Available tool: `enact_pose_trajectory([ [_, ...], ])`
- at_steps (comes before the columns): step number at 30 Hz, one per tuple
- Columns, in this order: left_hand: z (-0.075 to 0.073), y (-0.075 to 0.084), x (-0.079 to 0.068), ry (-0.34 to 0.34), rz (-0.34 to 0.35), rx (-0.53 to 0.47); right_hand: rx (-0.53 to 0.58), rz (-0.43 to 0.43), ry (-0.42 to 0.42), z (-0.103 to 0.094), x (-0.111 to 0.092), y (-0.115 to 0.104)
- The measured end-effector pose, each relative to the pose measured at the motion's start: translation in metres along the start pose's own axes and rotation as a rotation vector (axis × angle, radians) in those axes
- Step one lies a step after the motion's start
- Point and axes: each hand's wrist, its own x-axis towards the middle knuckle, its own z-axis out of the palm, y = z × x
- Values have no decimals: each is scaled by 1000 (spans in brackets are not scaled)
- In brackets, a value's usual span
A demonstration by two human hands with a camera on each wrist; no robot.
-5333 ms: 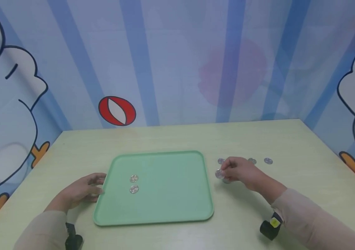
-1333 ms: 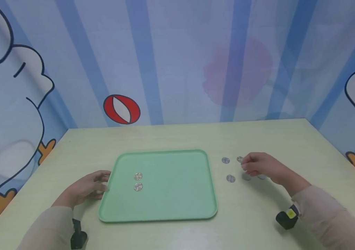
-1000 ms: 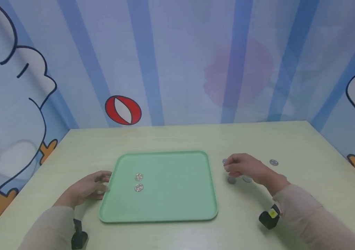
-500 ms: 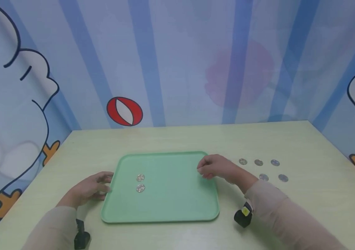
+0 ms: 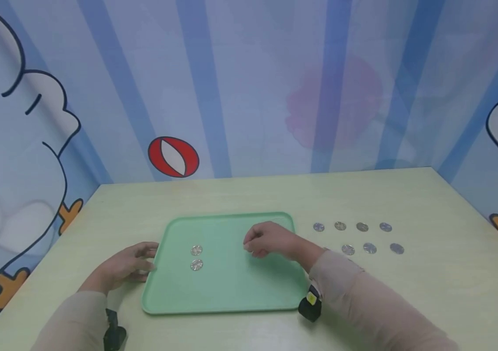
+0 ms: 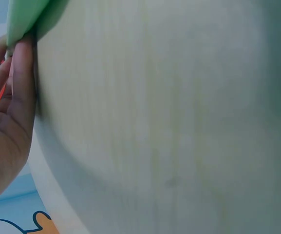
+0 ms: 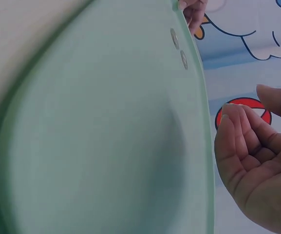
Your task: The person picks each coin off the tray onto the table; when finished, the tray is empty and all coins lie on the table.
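Observation:
My left hand (image 5: 119,265) holds the left rim of a light green tray (image 5: 231,292); in the left wrist view, the tray's edge (image 6: 21,24) sits between its digits. Two silver coins, one farther back (image 5: 196,250) and one nearer (image 5: 196,265), lie on the tray's left half. Over the tray's right half hovers my right hand (image 5: 270,240), fingers loosely bent. The right wrist view shows its thumb (image 7: 276,100) apart from the cupped fingers (image 7: 233,141), with no coin visible there. Right of the tray, several coins (image 5: 362,227) lie in two rows on the table.
The pale wooden table (image 5: 450,292) runs back to a blue striped backdrop (image 5: 253,97) with a printed red and white ball (image 5: 173,156). A black wrist camera (image 5: 310,304) hangs under the right sleeve (image 5: 363,297), which covers part of the table beside the tray.
My right hand has moved left from above the table coins to over the tray, uncovering more coins. The left hand stays at the rim. Both tray coins lie as before.

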Motion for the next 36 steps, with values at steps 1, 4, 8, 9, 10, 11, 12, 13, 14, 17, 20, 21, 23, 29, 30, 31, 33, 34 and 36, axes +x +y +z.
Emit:
enact_pose_trajectory([
  [1,0,0,0,-1,0,0,1,-1,-2,3,2,-1],
  [4,0,0,0,-2,3,-2,5,2,-6,11,6,-3],
  [8,0,0,0,0,4,1,-1,7,-20,21,13,-5],
  [9,0,0,0,1,2,1,-3,8,-26,24,14,-6],
  [10,0,0,0,2,-1,1,-3,12,-29,27,16,-6],
  [11,0,0,0,3,-5,3,-4,16,-33,29,18,-7],
  [12,0,0,0,3,-9,3,-2,20,-36,32,20,-7],
  [13,0,0,0,4,-12,3,-1,26,-38,35,22,-7],
  [14,0,0,0,4,-14,4,2,31,-41,37,24,-8],
  [17,1,0,0,0,-10,5,5,41,-51,44,30,-11],
  [20,0,1,-1,-1,-1,4,-3,46,-65,50,36,-15],
  [21,0,1,-1,-2,0,3,-6,48,-69,52,38,-16],
  [23,0,1,-1,-1,2,4,-13,54,-76,57,42,-18],
  [29,0,0,1,6,4,4,-13,64,-82,67,51,-23],
  [30,0,0,1,8,2,3,-16,64,-82,68,52,-23],
  [31,0,-1,1,7,2,2,-22,66,-81,69,53,-24],
  [33,0,-1,2,10,0,2,-29,66,-78,71,55,-24],
  [34,0,-1,2,10,0,0,-37,68,-78,72,56,-24],
  [36,-1,-2,2,12,-1,0,-47,68,-80,73,58,-24],
])
